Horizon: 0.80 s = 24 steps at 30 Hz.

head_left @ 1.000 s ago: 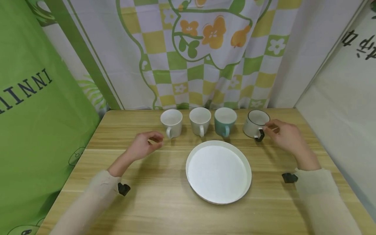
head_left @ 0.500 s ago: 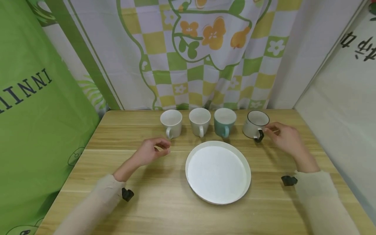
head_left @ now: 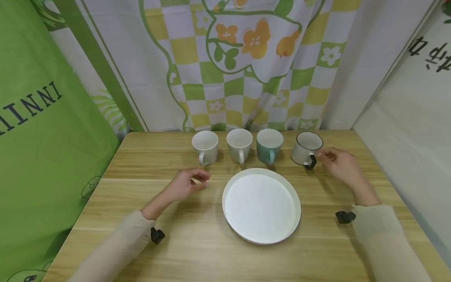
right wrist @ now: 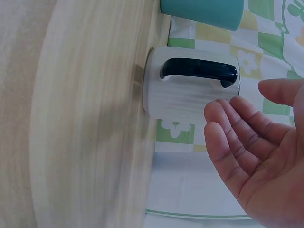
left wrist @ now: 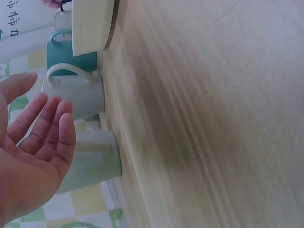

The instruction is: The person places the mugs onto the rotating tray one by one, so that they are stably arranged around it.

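Four is not counted here; several mugs stand upright in a row at the back of the wooden table. At the right end is a white mug [head_left: 305, 150] with a dark rim and a black handle [right wrist: 199, 69]. My right hand [head_left: 341, 166] hovers just right of it, fingers loosely bent and thumb apart, holding nothing. A teal mug [head_left: 267, 150], a white mug [head_left: 239, 144] and another white mug [head_left: 208, 150] follow leftward. My left hand [head_left: 186, 184], fingers loosely bent around nothing, is in the air in front of the leftmost mug, left of a round white tray [head_left: 260, 207].
The wooden table [head_left: 197, 250] carries the tray in front of the mugs. A patterned curtain [head_left: 246, 94] hangs behind the row. Green cloth [head_left: 42, 156] borders the left side and a white cloth [head_left: 408, 129] the right.
My left hand has moved right and slightly toward the front, nearer the tray. My right hand has stayed almost still beside the black-handled mug. The mugs and tray keep their places.
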Available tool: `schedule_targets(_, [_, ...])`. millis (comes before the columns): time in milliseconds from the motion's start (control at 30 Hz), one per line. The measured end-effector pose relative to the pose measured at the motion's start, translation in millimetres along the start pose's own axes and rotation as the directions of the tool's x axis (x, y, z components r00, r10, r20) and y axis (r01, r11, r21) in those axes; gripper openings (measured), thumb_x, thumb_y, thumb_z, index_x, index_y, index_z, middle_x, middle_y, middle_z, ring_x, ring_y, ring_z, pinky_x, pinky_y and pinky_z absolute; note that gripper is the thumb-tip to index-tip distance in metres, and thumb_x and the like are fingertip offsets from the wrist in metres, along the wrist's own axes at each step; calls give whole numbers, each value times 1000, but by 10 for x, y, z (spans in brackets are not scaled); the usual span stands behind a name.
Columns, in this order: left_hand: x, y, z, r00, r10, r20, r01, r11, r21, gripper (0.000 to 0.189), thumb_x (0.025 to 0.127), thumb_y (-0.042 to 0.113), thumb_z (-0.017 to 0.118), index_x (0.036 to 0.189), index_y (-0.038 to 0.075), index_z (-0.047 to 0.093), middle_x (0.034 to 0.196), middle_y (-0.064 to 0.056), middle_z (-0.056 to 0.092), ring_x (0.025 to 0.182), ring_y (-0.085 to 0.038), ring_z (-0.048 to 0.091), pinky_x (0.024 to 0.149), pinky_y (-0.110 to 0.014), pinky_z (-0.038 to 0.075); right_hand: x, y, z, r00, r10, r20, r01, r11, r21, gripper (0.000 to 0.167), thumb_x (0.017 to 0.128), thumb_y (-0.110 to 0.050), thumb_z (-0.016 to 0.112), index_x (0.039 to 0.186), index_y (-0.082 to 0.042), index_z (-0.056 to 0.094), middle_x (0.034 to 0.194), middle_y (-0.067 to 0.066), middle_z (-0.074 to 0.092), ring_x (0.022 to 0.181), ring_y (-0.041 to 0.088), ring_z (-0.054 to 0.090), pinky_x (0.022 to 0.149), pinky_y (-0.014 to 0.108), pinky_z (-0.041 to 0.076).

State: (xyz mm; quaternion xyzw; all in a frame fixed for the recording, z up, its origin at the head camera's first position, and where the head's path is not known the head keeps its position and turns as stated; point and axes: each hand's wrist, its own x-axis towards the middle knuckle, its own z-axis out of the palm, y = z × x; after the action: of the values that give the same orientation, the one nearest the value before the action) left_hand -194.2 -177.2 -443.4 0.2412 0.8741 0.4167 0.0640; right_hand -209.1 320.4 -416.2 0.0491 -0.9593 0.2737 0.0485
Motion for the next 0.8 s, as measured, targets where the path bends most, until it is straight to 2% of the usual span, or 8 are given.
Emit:
schedule_targets(133, [4, -10, 53, 1000, 12, 13, -12, 1000, -21, 25, 90, 8, 72, 115, 1, 70, 110, -16, 73, 96, -21, 69, 72, -23, 55, 8, 15, 12, 998, 38, 42, -39, 999, 18, 46, 105, -39, 47, 129, -4, 62, 102, 21, 75, 88, 33, 72, 67, 33, 51])
schedule_targets(400, [5, -44, 161, 999, 46, 28, -45, 998, -40, 26, 90, 8, 73, 115, -1, 70, 109, -16, 73, 93, -19, 70, 72, -22, 56, 3, 11, 31, 995, 67, 74, -69, 997, 35, 49, 105, -42, 45, 128, -4, 62, 103, 21, 75, 94, 37, 71, 72, 33, 50])
schedule_targets(533, [3, -39, 211, 998, 61, 35, -59, 996, -61, 27, 90, 7, 73, 115, -2, 69, 108, -14, 73, 93, -18, 70, 77, -24, 58, 2, 21, 45, 995, 68, 77, -73, 995, 62, 47, 105, -41, 45, 125, -3, 64, 102, 21, 75, 93, 37, 72, 73, 30, 49])
schedule_targets(667, [9, -35, 256, 995, 89, 49, -85, 993, -81, 29, 90, 7, 73, 117, -4, 67, 109, -16, 72, 93, -22, 71, 82, -27, 59, 2, 39, 66, 995, 63, 72, -70, 993, 96, 45, 105, -38, 46, 123, -1, 64, 106, 25, 73, 89, 35, 74, 69, 26, 49])
schedule_targets(800, [13, -24, 289, 995, 81, 64, -74, 992, -104, 33, 91, 9, 73, 121, -4, 65, 109, -19, 72, 94, -26, 71, 81, -27, 59, 8, 50, 92, 993, 74, 87, -87, 984, 153, 47, 105, -38, 46, 125, 1, 62, 113, 30, 68, 83, 28, 75, 67, 26, 56])
